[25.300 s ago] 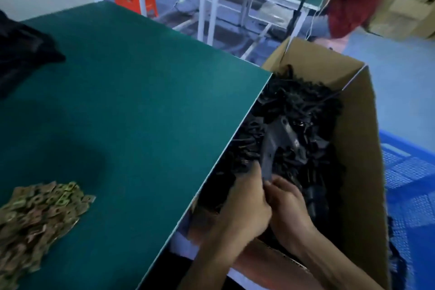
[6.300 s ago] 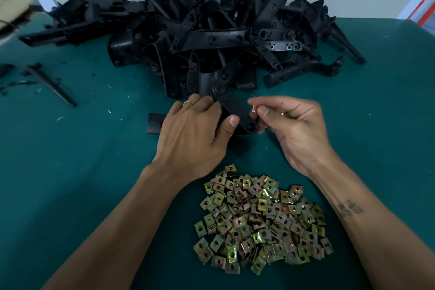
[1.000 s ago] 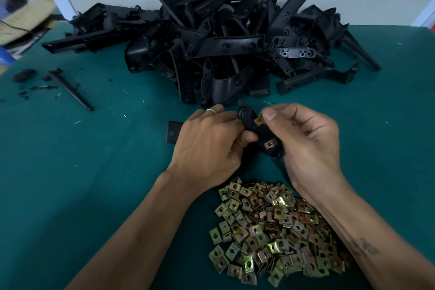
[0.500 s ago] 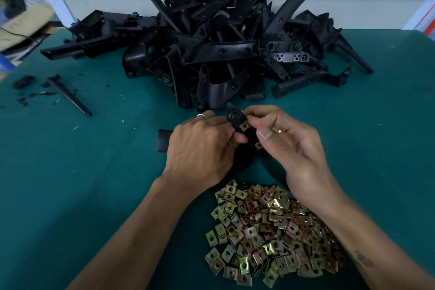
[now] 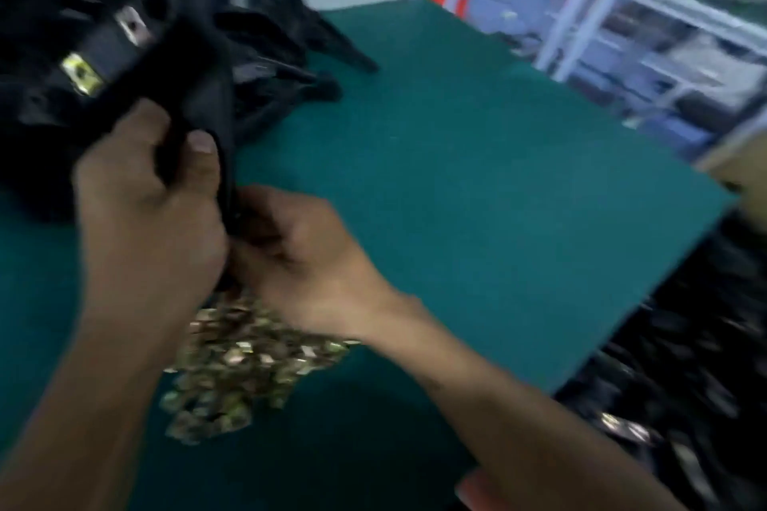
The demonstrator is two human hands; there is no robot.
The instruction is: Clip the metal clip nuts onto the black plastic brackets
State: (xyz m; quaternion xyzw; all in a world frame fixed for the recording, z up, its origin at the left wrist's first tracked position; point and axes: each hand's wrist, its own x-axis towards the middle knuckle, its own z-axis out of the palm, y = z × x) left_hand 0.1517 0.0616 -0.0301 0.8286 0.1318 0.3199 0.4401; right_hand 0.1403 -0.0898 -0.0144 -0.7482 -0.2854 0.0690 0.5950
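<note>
Blurred view: the left hand (image 5: 149, 195) grips a black bracket (image 5: 124, 50), fingers curled round its lower end, raised over the tabletop (image 5: 477, 178) with two clip nuts (image 5: 81, 73) on it. The right hand (image 5: 303, 257) pinches its bottom tip, above the nut pile (image 5: 240, 365) near the front edge.

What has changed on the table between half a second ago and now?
The left hand has lifted the black bracket up off the table; two clip nuts now show clipped on it. The right hand has dropped to the bracket's lower end, above the heap of clip nuts. The camera has swung right, and the picture is blurred. The bracket pile and the heap stay in place.
</note>
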